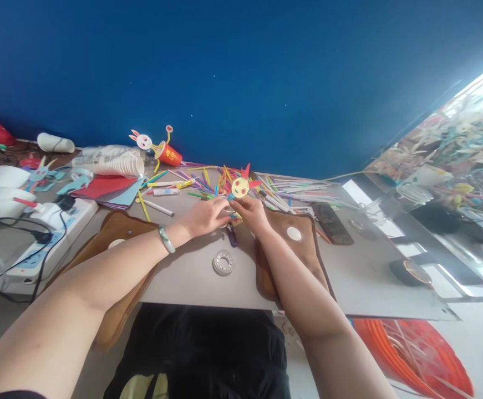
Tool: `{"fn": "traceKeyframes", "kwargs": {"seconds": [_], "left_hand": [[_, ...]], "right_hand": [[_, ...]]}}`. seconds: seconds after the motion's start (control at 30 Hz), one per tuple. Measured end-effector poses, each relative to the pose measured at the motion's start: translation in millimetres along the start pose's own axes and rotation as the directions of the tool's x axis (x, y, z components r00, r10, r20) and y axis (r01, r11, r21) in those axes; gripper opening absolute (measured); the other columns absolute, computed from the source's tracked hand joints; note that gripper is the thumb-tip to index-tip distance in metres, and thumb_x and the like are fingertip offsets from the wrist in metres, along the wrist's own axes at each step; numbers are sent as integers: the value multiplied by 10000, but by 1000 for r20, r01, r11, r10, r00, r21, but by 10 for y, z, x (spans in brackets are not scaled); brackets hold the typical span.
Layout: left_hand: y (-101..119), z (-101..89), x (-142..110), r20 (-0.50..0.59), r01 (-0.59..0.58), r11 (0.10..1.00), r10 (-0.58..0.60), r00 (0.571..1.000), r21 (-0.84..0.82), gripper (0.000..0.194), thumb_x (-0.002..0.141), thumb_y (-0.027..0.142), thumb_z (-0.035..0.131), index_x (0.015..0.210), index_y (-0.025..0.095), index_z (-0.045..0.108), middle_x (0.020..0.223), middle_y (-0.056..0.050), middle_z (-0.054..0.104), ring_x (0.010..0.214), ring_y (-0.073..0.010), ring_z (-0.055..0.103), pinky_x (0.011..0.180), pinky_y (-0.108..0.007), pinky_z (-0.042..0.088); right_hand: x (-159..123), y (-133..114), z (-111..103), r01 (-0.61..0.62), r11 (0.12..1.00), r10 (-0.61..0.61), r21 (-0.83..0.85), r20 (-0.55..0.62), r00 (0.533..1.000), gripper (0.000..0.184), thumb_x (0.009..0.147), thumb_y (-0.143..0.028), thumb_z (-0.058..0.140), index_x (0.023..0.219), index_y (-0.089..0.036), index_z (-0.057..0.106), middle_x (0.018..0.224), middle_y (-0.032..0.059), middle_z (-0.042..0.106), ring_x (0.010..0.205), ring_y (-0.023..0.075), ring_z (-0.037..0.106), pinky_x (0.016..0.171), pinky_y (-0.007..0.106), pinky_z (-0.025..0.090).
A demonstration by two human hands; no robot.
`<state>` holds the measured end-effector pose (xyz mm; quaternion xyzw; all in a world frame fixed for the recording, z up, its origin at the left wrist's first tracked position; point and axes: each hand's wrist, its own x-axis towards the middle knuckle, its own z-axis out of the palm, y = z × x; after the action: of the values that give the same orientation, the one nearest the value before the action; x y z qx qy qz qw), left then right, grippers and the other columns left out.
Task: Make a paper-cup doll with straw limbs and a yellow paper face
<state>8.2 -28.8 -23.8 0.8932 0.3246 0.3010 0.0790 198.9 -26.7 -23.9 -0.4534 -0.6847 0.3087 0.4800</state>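
Observation:
Both my hands meet at the middle of the grey table (191, 277). My left hand (206, 216), with a green bangle (167, 239) on the wrist, is closed around the base of a yellow paper face craft (240, 186) with red spikes. My right hand (252, 213) pinches the same craft from the right. The craft stands upright just above my fingers. A purple strip (232, 235) lies under my hands. Many coloured straws and sticks (283, 194) are scattered behind the craft.
A tape roll (223, 262) lies near the front edge. Brown pads (295, 244) sit under each forearm. At left are stacked paper cups (112, 162), coloured paper (108, 188), a power strip (54, 238), and a red cup rabbit craft (162, 149). A dark remote (331, 223) and a black tape roll (410, 271) lie right.

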Motion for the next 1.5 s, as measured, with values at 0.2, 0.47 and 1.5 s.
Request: {"fn": "traceKeyframes", "kwargs": {"seconds": [0.2,0.47,1.5], "left_hand": [[-163,-1,59,-174,84,983,-112,978,-162,593,677,476,854,1075,198,512,1115,-92,578,1029,-245,614,840,-362,527],[-357,275,29,-6,247,810,-295,955,-531,1195,557,563,894,1468,205,209,1276,-174,562,1186,-318,601,956,-463,518],[-197,124,78,-44,213,882,-254,966,-421,623,675,550,824,1122,173,608,1114,-90,692,1036,-249,647,918,-370,502]], "right_hand": [[12,75,10,-43,999,43,31,-10,999,343,801,-512,697,789,-170,697,685,8,664,639,152,571,626,292,456],[-7,46,31,-15,1000,15,-10,-5,1000,297,831,-457,658,852,-166,716,784,37,724,733,190,640,703,325,508],[-20,28,77,126,981,-141,-147,-91,986,211,883,-388,605,873,-215,727,857,37,669,855,206,622,831,370,520]]}}
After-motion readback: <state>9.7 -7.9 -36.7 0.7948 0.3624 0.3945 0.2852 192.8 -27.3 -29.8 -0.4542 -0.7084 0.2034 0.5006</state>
